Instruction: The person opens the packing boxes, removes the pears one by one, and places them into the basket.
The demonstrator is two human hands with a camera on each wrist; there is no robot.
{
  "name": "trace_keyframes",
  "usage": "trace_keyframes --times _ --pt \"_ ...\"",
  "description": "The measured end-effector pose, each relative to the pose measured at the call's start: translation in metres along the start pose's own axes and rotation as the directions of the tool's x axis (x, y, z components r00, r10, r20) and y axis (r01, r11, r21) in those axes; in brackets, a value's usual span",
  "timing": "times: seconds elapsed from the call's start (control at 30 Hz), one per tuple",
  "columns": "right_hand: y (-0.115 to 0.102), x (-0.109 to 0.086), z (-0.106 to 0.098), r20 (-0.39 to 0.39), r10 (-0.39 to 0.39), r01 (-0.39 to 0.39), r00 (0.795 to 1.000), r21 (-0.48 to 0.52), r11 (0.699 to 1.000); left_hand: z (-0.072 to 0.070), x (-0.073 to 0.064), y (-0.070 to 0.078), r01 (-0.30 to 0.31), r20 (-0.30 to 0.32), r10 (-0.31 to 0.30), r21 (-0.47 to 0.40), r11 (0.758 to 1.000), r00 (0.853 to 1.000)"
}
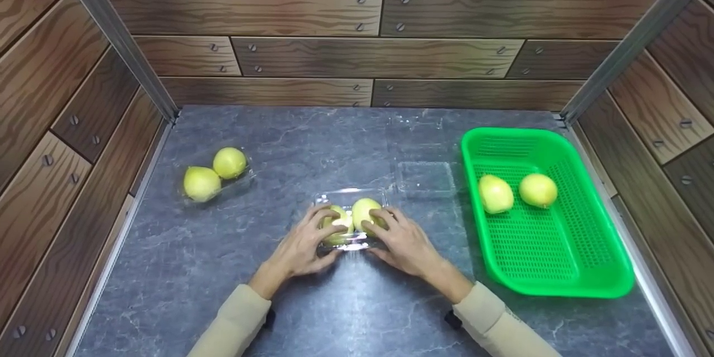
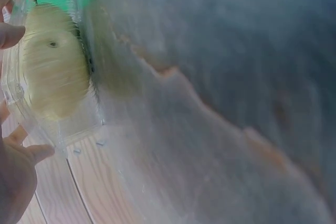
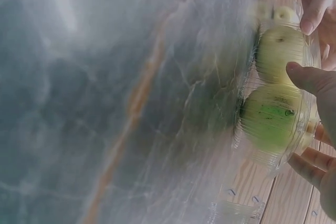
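A clear plastic container holds two yellow-green pears side by side, mid-table. My left hand grips its left part, fingers bent over the left pear and thumb at the front. From the other side my right hand grips the container likewise, its fingers over the right pear. In the right wrist view a pear shows through the ribbed front wall, with a thumb overlapping that wall. A pear also shows through the plastic in the left wrist view, near the left hand.
To the right stands a green basket with two pears inside. Another clear container with two pears sits at the left. Clear plastic containers lie between the middle and the basket. Wood-patterned walls enclose the table.
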State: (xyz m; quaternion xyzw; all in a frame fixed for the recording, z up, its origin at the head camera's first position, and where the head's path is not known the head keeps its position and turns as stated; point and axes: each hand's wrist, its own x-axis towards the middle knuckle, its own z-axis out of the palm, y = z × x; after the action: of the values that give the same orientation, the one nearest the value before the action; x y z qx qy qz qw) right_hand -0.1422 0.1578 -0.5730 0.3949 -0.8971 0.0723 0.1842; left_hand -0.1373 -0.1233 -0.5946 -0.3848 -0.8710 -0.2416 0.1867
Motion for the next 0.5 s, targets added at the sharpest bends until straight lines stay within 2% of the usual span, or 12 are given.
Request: trace_keyframes --times 0.13,0.37,0.5 --pt "-0.002 -0.003 -0.001 -0.003 0.004 -0.004 1.0 0.013 1.0 -0.002 0.0 0.0 -0.009 0.017 0.009 0.0 1.0 1.0" --pt "-0.006 -0.009 -0.002 -0.031 -0.01 0.012 0.999 0.044 0.999 -0.011 0.003 0.002 0.047 0.117 -0.046 0.0 0.999 0.992" --pt "-0.009 -0.014 -0.002 -0.058 -0.025 0.027 0.998 0.027 0.999 -0.014 0.004 0.002 0.058 0.147 -0.058 0.005 0.998 0.987"
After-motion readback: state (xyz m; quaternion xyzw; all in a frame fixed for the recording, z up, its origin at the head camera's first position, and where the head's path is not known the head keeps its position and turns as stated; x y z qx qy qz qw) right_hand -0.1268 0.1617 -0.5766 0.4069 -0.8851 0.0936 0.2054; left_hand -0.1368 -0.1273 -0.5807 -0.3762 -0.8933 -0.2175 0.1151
